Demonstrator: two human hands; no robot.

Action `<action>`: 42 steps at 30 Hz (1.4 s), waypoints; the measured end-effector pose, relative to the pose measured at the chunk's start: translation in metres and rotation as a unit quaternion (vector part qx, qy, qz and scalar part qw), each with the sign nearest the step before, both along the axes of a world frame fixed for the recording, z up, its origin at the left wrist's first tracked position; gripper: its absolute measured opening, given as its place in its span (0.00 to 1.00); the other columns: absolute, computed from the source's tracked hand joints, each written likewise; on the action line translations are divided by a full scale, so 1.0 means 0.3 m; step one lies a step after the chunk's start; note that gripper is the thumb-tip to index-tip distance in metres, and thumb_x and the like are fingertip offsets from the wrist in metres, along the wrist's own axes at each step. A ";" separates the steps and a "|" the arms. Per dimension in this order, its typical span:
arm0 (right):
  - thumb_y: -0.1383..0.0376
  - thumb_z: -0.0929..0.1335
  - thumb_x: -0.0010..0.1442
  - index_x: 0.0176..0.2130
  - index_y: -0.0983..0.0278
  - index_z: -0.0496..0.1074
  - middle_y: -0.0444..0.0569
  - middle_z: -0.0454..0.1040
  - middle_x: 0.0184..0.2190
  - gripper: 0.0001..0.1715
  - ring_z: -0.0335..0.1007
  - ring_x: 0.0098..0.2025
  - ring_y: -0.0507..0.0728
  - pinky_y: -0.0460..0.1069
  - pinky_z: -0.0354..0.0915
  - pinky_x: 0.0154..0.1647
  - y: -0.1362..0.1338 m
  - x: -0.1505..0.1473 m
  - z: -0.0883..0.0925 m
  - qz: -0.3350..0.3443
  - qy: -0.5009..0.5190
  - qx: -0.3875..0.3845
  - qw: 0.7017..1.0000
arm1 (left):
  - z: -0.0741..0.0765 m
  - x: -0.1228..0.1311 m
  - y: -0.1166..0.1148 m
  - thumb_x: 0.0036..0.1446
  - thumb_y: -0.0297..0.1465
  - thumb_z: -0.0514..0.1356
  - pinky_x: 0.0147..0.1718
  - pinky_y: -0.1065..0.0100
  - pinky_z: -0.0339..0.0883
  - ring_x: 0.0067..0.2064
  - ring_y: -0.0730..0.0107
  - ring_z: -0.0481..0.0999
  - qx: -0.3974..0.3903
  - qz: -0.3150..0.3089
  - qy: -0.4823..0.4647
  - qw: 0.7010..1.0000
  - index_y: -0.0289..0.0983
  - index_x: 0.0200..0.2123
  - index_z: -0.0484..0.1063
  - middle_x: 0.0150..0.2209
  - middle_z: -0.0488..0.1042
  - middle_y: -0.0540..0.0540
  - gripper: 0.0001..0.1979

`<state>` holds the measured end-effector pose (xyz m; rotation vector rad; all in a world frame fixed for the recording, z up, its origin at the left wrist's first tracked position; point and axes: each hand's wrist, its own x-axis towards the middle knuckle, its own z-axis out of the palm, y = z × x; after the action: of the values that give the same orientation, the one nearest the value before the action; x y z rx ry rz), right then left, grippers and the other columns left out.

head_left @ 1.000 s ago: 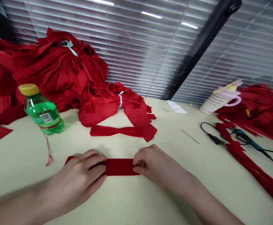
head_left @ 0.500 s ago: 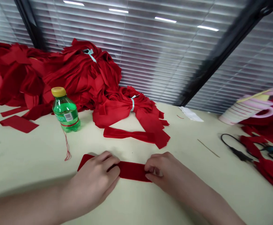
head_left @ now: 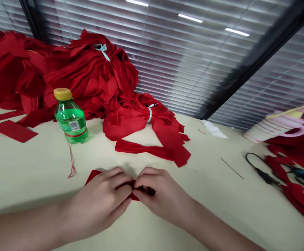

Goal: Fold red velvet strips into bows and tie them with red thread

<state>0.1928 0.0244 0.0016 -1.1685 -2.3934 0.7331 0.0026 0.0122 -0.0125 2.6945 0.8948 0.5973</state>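
A red fabric strip [head_left: 92, 175] lies low on the table under my two hands, mostly covered by them. My left hand [head_left: 110, 195] grips its middle, fingers bent and closed on the cloth. Close beside it, my right hand [head_left: 154, 190] pinches the strip, and the fingertips of both hands nearly meet. The strip's left end sticks out past my left hand; its right end is hidden in or under my right hand. Just beyond my hands lies another red strip, gathered at its middle [head_left: 143, 149], in front of a tied red fabric bundle [head_left: 131, 122].
A green bottle with a yellow cap [head_left: 70, 120] stands left, red thread around it. Red cloth heaps [head_left: 76, 69] line the window blinds [head_left: 172, 62]. To the right are a striped mug [head_left: 274, 127], a black cable [head_left: 261, 172] and a white paper piece [head_left: 213, 128].
My right hand has moved left along the strip, bringing its right part in toward my left hand. My left hand stays nearly in place. The camera view has shifted slightly.
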 end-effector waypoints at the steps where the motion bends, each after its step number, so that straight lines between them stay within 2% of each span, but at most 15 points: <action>1: 0.76 0.68 0.52 0.26 0.65 0.74 0.42 0.70 0.25 0.08 0.64 0.26 0.47 0.41 0.60 0.26 -0.001 0.004 -0.001 -0.006 0.002 -0.008 1.000 | 0.000 0.000 -0.001 0.62 0.25 0.51 0.39 0.62 0.65 0.42 0.63 0.68 0.008 0.001 -0.005 1.000 0.36 0.40 0.71 0.38 0.72 0.47 0.09; 7: 0.76 0.68 0.51 0.28 0.64 0.74 0.42 0.70 0.26 0.08 0.64 0.27 0.47 0.41 0.61 0.27 0.001 0.028 0.001 0.000 0.010 -0.032 0.999 | 0.012 0.002 -0.007 0.63 0.25 0.50 0.38 0.62 0.67 0.42 0.62 0.69 0.019 0.000 -0.004 1.000 0.36 0.43 0.71 0.42 0.72 0.46 0.11; 11: 0.75 0.68 0.51 0.29 0.64 0.75 0.42 0.70 0.26 0.08 0.64 0.26 0.47 0.41 0.61 0.27 0.009 0.024 0.000 0.002 0.010 -0.037 0.999 | 0.017 0.003 -0.007 0.63 0.25 0.51 0.36 0.61 0.68 0.40 0.63 0.69 -0.004 0.007 0.008 1.000 0.37 0.41 0.72 0.40 0.72 0.47 0.10; 20: 0.76 0.68 0.49 0.30 0.64 0.76 0.42 0.70 0.25 0.09 0.64 0.25 0.47 0.41 0.61 0.26 0.009 0.027 0.001 -0.013 0.029 -0.053 0.998 | 0.016 -0.001 -0.004 0.62 0.26 0.53 0.35 0.62 0.68 0.40 0.63 0.69 -0.001 0.001 0.013 1.000 0.38 0.39 0.72 0.38 0.72 0.48 0.08; 27: 0.73 0.68 0.49 0.31 0.64 0.75 0.42 0.73 0.25 0.07 0.68 0.26 0.48 0.42 0.65 0.26 0.041 0.044 -0.012 -0.051 0.087 -0.178 0.979 | 0.014 -0.012 -0.004 0.60 0.22 0.54 0.38 0.61 0.67 0.43 0.62 0.68 0.006 -0.013 0.038 0.999 0.36 0.34 0.71 0.40 0.71 0.47 0.07; 33: 0.76 0.67 0.46 0.28 0.63 0.75 0.42 0.72 0.26 0.10 0.66 0.25 0.47 0.42 0.64 0.26 0.024 0.025 -0.006 -0.075 0.044 -0.101 0.991 | 0.013 -0.010 0.000 0.60 0.23 0.55 0.35 0.62 0.66 0.42 0.62 0.68 -0.006 -0.010 0.019 1.000 0.36 0.34 0.72 0.39 0.71 0.46 0.07; 38: 0.75 0.67 0.50 0.27 0.63 0.74 0.42 0.70 0.23 0.09 0.64 0.25 0.48 0.42 0.61 0.25 -0.001 0.004 -0.017 -0.069 0.042 -0.017 0.997 | 0.016 -0.003 0.006 0.61 0.25 0.55 0.35 0.65 0.65 0.41 0.65 0.68 -0.026 -0.009 -0.008 1.000 0.37 0.34 0.73 0.38 0.72 0.48 0.07; 42: 0.74 0.67 0.52 0.27 0.64 0.75 0.44 0.72 0.25 0.09 0.65 0.27 0.49 0.43 0.62 0.26 -0.009 0.000 -0.030 -0.064 0.052 0.014 0.997 | 0.019 -0.009 0.008 0.63 0.25 0.53 0.38 0.65 0.64 0.43 0.67 0.68 -0.050 -0.012 -0.016 0.999 0.37 0.35 0.72 0.40 0.71 0.48 0.09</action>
<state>0.1929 0.0216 -0.0075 -1.2297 -2.2146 0.6996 -0.0002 0.0146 -0.0067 2.5947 0.8597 0.5725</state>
